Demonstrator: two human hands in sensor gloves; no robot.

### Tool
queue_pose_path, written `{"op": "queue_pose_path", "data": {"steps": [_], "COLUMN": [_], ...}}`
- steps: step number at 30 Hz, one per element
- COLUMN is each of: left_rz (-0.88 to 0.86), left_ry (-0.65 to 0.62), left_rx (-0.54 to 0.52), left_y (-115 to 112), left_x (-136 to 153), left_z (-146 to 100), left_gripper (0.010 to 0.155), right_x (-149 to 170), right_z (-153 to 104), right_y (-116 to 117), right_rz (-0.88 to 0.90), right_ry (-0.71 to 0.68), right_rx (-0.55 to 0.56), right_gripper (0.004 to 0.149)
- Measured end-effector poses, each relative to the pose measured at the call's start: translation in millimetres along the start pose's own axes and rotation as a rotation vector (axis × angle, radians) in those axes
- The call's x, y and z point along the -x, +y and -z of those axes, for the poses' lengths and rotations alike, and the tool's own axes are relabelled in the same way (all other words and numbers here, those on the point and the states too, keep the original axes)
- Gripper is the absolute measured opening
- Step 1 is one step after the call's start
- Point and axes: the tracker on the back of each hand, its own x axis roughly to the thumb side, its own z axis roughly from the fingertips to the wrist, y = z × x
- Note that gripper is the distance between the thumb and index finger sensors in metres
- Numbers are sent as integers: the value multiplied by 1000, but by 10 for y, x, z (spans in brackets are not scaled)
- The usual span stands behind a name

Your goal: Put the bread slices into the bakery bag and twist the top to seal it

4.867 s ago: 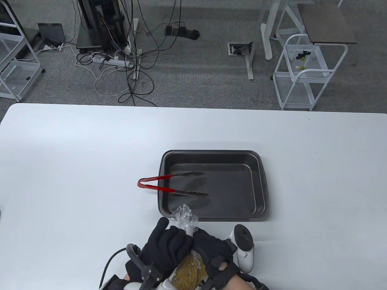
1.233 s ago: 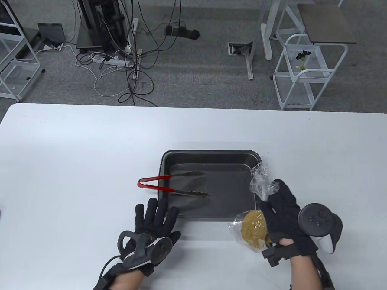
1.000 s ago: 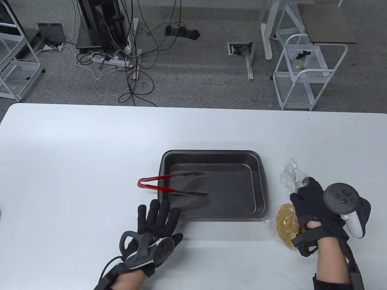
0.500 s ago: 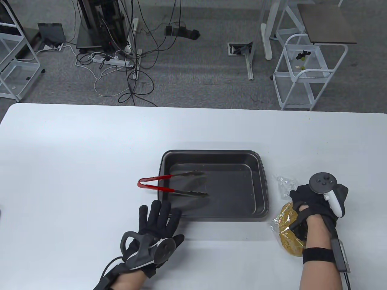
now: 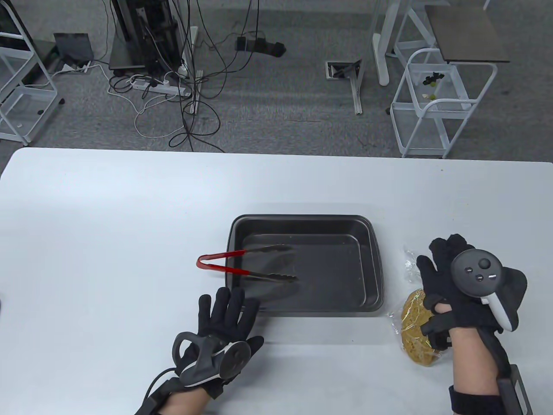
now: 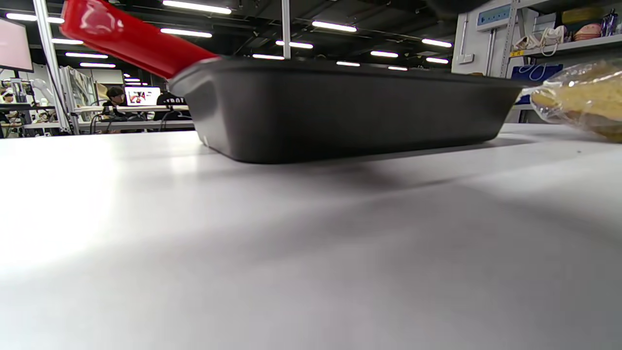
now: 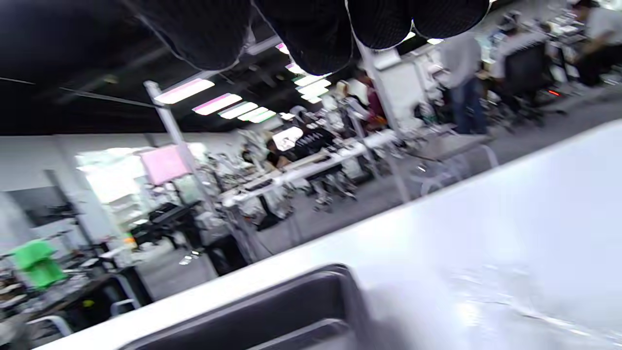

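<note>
**Bagged bread laid down beside the tray**

On the white surface point(image 5: 129, 207), just right of the black baking tray point(image 5: 371, 259), lies the clear bakery bag point(image 5: 408, 270) with the bread slices point(image 5: 414, 328) inside. It looks light, soft and crushable; the crinkly film is probably slippery, so its twisted neck seems the best hold. The right hand point(image 5: 458, 289) hovers over it, grip loose and fingers straightening. Red-handled tongs point(image 5: 224, 263) rest on the tray's left rim. Near that corner, the left hand point(image 5: 220, 333) lies flat, grip wide.

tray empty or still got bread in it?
Empty of bread. The table view shows the tray's bare dark floor, with only the tongs' tips resting inside. The bread sits in the bag right of the tray.
</note>
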Motion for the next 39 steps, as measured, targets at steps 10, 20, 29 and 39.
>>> {"op": "queue_pose_path", "data": {"steps": [10, 20, 29, 39], "left_rz": [-107, -170, -204, -264], "left_ry": [0, 41, 93, 54], "left_rx": [-80, -30, -7, 52], "left_y": [161, 163, 86, -6], "left_x": [53, -62, -82, 129], "left_z": [-86, 67, 116, 36], "left_gripper": [80, 79, 79, 78], "right_x": [-533, -102, -83, -263], "right_z": [-603, -644, -673, -684], "right_y": [1128, 1878, 1922, 1865], "right_rz": [-110, -208, -161, -127], "right_ry": [-207, -86, -103, -184], "right_rx": [97, -202, -245, -242], "right_gripper": [81, 86, 84, 82]}}
